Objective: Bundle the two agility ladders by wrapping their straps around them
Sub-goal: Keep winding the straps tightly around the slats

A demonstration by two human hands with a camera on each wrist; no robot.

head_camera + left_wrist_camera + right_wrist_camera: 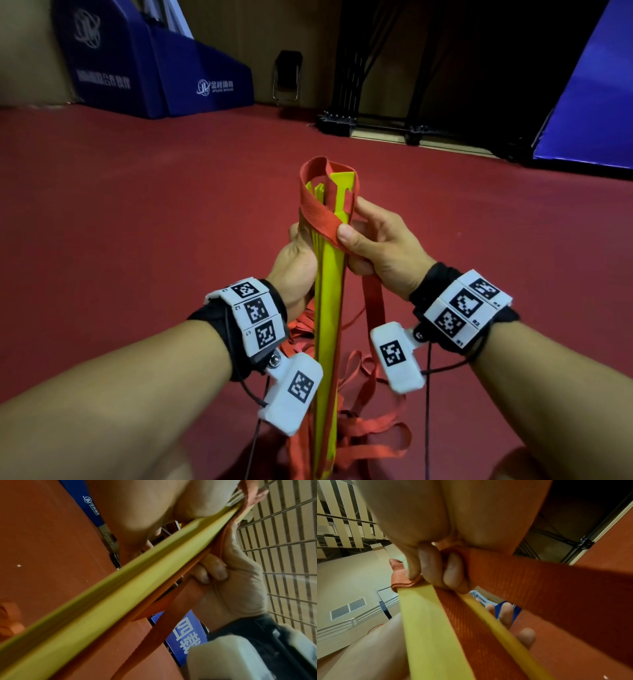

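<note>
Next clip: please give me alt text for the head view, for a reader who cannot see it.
Two hands hold a stack of yellow rungs upright: the left hand grips the stack while the right hand pinches a red strap that crosses its upper end. More strap hangs in loose loops below, over a red floor.

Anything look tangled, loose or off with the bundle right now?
Mostly the loose webbing: below the hands, red strap loops hang tangled around the lower end of the yellow rungs. Near the top, the strap crosses the rungs diagonally, not squarely. The left hand grips the stack; the right hand pinches the strap. Nothing looks damaged.
</note>
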